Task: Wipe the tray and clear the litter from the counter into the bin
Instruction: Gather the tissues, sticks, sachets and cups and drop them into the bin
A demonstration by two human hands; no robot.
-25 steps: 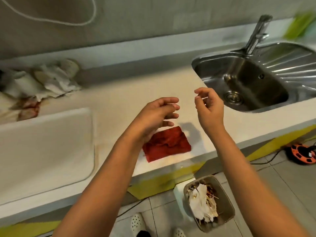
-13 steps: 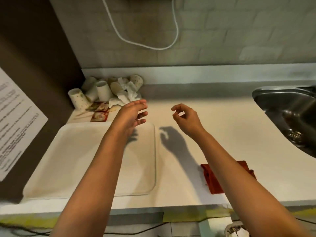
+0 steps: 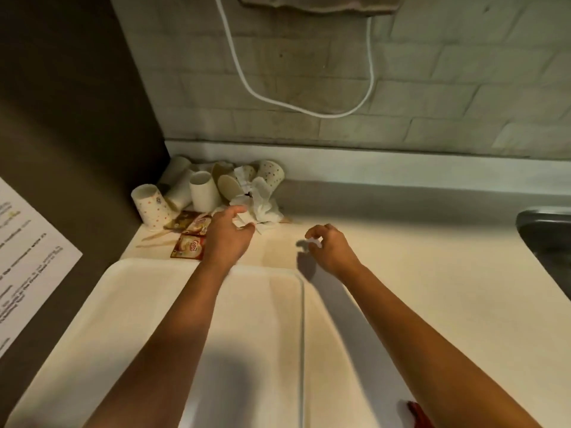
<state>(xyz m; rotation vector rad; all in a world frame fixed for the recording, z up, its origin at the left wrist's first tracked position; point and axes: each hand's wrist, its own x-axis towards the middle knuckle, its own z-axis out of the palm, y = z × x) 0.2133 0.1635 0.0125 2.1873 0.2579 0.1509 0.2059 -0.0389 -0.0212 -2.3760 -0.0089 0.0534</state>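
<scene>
A cream tray (image 3: 148,307) lies on the counter in front of me, under both forearms. Behind it, in the corner, sits the litter: several paper cups (image 3: 203,193), crumpled white tissue (image 3: 264,205), coffee sachets (image 3: 189,248) and wooden stir sticks (image 3: 154,236). My left hand (image 3: 229,234) reaches past the tray's far rim, its spread thumb and fingers at the near edge of the tissue. My right hand (image 3: 330,249) hovers over the bare counter to the right, fingers loosely curled and holding nothing. A corner of the red cloth (image 3: 417,413) shows at the bottom, beside my right forearm.
The edge of a steel sink (image 3: 543,233) is at the far right. A tiled wall with a hanging white cable (image 3: 278,101) runs behind the counter. A dark side wall with a printed sheet (image 3: 27,242) closes the left. The bin is out of view.
My view swung left from the sink and bin to the corner. Both hands moved forward over the tray; the left hand has reached the tissue in the litter pile.
</scene>
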